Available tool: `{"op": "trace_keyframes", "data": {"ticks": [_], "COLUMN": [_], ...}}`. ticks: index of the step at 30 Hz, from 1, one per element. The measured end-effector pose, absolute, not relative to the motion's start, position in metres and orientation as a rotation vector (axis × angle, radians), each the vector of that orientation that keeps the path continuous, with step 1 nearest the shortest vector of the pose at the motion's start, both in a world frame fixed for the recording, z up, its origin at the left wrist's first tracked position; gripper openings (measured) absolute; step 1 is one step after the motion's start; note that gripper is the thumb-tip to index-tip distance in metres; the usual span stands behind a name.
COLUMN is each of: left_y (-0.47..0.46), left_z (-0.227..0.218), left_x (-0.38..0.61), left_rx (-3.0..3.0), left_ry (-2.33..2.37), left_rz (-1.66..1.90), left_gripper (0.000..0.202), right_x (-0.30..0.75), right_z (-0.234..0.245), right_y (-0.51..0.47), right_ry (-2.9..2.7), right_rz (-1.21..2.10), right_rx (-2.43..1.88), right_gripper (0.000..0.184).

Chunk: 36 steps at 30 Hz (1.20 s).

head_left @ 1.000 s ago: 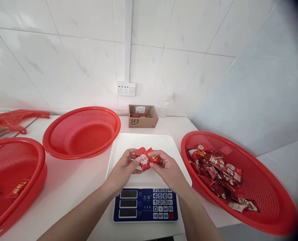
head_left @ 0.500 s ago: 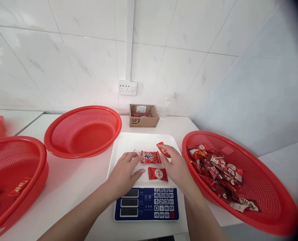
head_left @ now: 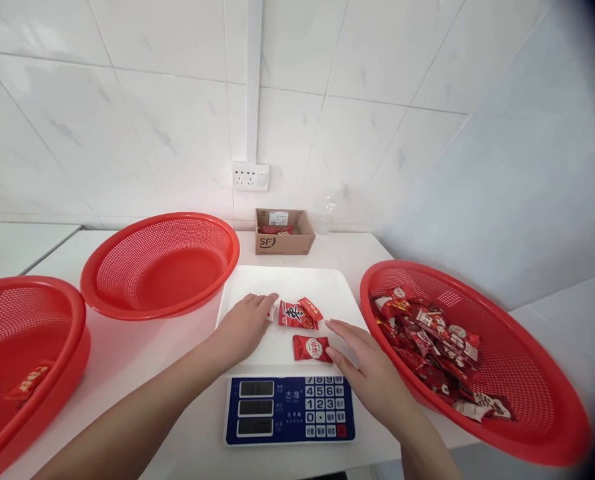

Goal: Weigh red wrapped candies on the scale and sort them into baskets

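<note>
A white weighing scale stands before me, with a few red snack packets on its pan. My left hand is at the pan's left side, its fingers together over a small white-and-red packet, mostly covered by them. A red packet with a large black character lies beside those fingertips. Against its upper right corner leans a smaller red packet with gold print. Nearer the keypad is a red packet with a round pale label. My right hand is open, fingers apart, its thumb tip close to that packet.
On the right, a red basket holds many wrapped packets. Another red basket stands at the back left, and a third at the left edge has several packets. A small cardboard box stands behind the scale, below a wall socket.
My right hand has let go of the small gold-printed packet, which now rests against the black-character one, and has drawn back toward me. My left hand has closed over the small white-and-red packet.
</note>
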<state>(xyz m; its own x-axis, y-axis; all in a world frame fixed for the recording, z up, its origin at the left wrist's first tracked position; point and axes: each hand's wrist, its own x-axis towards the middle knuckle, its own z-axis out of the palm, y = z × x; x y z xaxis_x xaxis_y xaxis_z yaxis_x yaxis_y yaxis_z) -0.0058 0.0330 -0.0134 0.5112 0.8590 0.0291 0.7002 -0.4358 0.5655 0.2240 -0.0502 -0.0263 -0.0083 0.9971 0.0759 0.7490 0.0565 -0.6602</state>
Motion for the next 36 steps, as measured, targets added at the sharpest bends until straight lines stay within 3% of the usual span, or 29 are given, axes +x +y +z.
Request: {"op": "trace_keyframes", "data": {"ticks": [3,10,18,21,28,36], "left_y": [0.037,0.041,0.056,0.056,0.04,0.048], "left_z": [-0.008,0.011,0.027,0.02,-0.001,-0.006], "left_x": [-0.011,-0.041,-0.089,-0.078,0.004,0.029], "left_rx": [2.242,2.027,2.128,2.232,2.392,2.51], "left_ry": [1.384,1.627,2.185,2.032,0.885,0.92], "left_rz": [0.405,0.711,0.525,0.606,0.487,0.3], "left_gripper": [0.037,0.026,0.04,0.041,0.033,0.036], "right_x": [0.238,0.267,0.283,0.285,0.284,0.285], "right_z": [-0.031,-0.035,-0.032,-0.037,-0.037,-0.038], "right_y": [-0.06,-0.068,-0.062,-0.06,-0.058,-0.061], "right_ry": [-1.784,-1.595,-1.514,-1.51,-1.506,-1.51], "right_rz": [0.525,0.321,0.251,0.284,0.352,0.356], "right_rx": [-1.803,-1.88,-1.94,-1.944,-1.976,-1.967], "right_gripper": [0.043,0.04,0.04,0.042,0.043,0.042]}}
